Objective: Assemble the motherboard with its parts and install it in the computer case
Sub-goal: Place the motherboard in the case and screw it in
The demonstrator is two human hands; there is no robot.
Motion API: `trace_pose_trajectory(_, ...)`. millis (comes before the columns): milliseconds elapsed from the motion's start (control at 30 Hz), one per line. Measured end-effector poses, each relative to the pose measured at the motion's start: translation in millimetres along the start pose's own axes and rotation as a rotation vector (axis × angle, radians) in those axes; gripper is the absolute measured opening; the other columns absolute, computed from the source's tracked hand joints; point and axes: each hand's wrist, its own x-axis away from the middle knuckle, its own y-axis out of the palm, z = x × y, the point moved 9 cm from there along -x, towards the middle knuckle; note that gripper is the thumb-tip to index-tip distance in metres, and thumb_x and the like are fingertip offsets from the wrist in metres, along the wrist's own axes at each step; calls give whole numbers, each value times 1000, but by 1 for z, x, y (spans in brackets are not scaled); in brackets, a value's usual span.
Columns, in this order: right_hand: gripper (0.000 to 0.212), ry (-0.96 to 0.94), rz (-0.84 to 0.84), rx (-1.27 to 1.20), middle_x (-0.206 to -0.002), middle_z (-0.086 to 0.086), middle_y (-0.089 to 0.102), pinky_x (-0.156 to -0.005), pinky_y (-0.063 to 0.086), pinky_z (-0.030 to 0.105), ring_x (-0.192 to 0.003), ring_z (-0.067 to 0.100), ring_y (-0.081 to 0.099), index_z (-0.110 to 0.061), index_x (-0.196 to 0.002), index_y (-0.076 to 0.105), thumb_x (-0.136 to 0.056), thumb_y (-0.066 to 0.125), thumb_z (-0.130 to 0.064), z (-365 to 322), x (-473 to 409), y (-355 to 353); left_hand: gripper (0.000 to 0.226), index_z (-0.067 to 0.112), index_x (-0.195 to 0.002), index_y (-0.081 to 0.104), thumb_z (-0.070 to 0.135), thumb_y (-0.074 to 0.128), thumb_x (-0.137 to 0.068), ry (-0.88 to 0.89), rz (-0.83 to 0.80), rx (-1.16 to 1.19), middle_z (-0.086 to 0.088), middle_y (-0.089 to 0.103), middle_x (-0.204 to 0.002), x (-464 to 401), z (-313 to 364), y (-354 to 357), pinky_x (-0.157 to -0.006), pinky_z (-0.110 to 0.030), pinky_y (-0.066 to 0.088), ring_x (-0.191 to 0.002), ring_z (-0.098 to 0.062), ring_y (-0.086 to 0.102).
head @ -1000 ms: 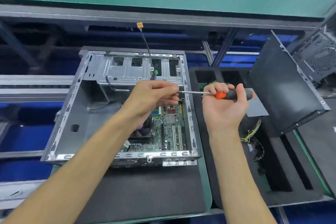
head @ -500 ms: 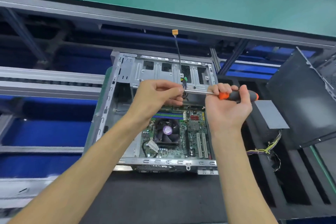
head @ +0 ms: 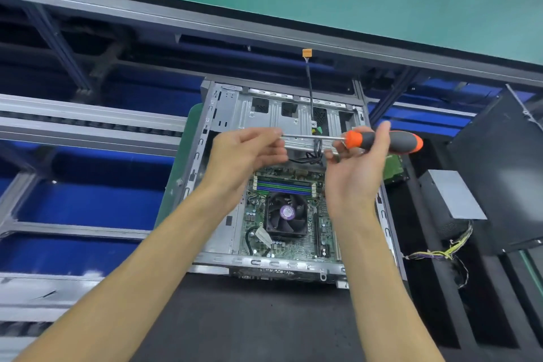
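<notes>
I hold both hands up over the open computer case (head: 226, 114), which now sits at the centre of my view where a second ago it lay toward 9 o'clock; my head has swung, not the case. The motherboard (head: 293, 241) lies flat inside the case, its cooler fan (head: 286, 213) facing up, with the memory sticks (head: 283, 186) at the fan's 12 o'clock.

My right hand (head: 357, 173) has loosened on the screwdriver (head: 382, 141): a second ago it was wrapped round the handle, now the handle lies across partly opened fingers, with only the thumb and a finger or two curled round it. My left hand (head: 245, 154) pinches at the tip end of the shaft, as before; I cannot tell whether a screw sits between those fingertips.

I judge that I am seating a screw on the bit or re-gripping the tool, so the board is placed and fastening is the step in hand. The loose hold risks a slip onto the board. A grey cable (head: 310, 88) with an orange plug stands up at 12 o'clock, unconnected.
</notes>
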Motion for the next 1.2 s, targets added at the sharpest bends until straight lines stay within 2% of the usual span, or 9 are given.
trace_pose_trajectory(200, 47, 284, -125, -50, -64, -6, 26, -43, 26, 20, -52, 10, 25, -19, -73, 47, -101, 50, -56, 32, 7, 10, 16, -3, -98, 73, 11, 71, -91, 115, 51, 126, -9, 73, -82, -4, 24, -4, -73, -24, 58, -76, -19, 71)
trace_pose_trajectory(367, 43, 389, -109, -227, -63, -5, 31, -40, 31, 18, -49, 9, 31, -17, -76, 47, -101, 53, -53, 40, 8, 9, 14, 0, -95, 75, 13, 72, -90, 139, 49, 114, -12, 74, -85, -1, 24, 4, -75, -27, 58, -80, -24, 73)
trace_pose_trajectory(533, 42, 383, -175, -222, -67, -6, 25, -42, 28, 19, -52, 9, 26, -18, -78, 49, -101, 51, -54, 31, -3, 8, 43, 1, -105, 71, 42, 71, -90, 53, 40, 57, -17, 76, -94, 0, 18, 1, -77, -32, 61, -89, -30, 75)
trace_pose_trajectory(700, 28, 79, -466, 306, -57, -7, 37, -39, 24, 19, -43, 8, 28, -27, -75, 62, -92, 58, -49, -8, -13, 37, 40, 6, -106, 72, 38, 48, -105, -41, 175, -291, -12, 77, -92, 5, 13, -57, -78, -31, 62, -89, -27, 76)
trace_pose_trajectory(800, 13, -85, -759, 713, -64, -6, 59, -45, 39, 19, -47, 10, 47, -32, -81, 66, -91, 61, -39, 1, 10, 58, 26, 7, -99, 76, 19, 53, -103, 6, 158, -507, -11, 77, -86, 12, 18, -67, -75, -28, 62, -84, -27, 75)
trace_pose_trajectory(867, 10, -79, -944, 957, -70, -1, 66, -53, 50, 29, -54, 17, 57, -36, -86, 66, -89, 64, -44, 26, 30, 59, 24, 5, -100, 76, 17, 55, -102, 26, 57, -599, -13, 76, -86, 19, 16, -56, -74, -26, 61, -81, -26, 74)
trace_pose_trajectory(933, 18, -75, -1085, 1195, -69, 0, 66, -61, 53, 42, -60, 24, 60, -34, -87, 66, -88, 63, -52, 53, 44, 52, 26, 4, -101, 75, 21, 55, -101, 67, -20, -646, -14, 74, -84, 25, 18, -43, -73, -28, 61, -78, -27, 73)
trace_pose_trajectory(1033, 40, -58, -1217, 1381, -65, -2, 62, -61, 47, 34, -58, 15, 53, -23, -84, 64, -86, 56, -62, 84, 57, 40, 35, 9, -100, 75, 39, 58, -93, 136, -105, -666, -10, 71, -81, 32, 24, -24, -71, -31, 59, -70, -24, 68)
trace_pose_trajectory(1200, 59, -18, -1294, 1501, -64, 8, 60, -60, 46, 39, -57, 21, 52, -13, -92, 62, -85, 48, -69, 108, 62, 23, 37, 20, -100, 76, 51, 63, -84, 145, -177, -750, 5, 73, -82, 36, 22, -18, -79, -40, 58, -73, -14, 68)
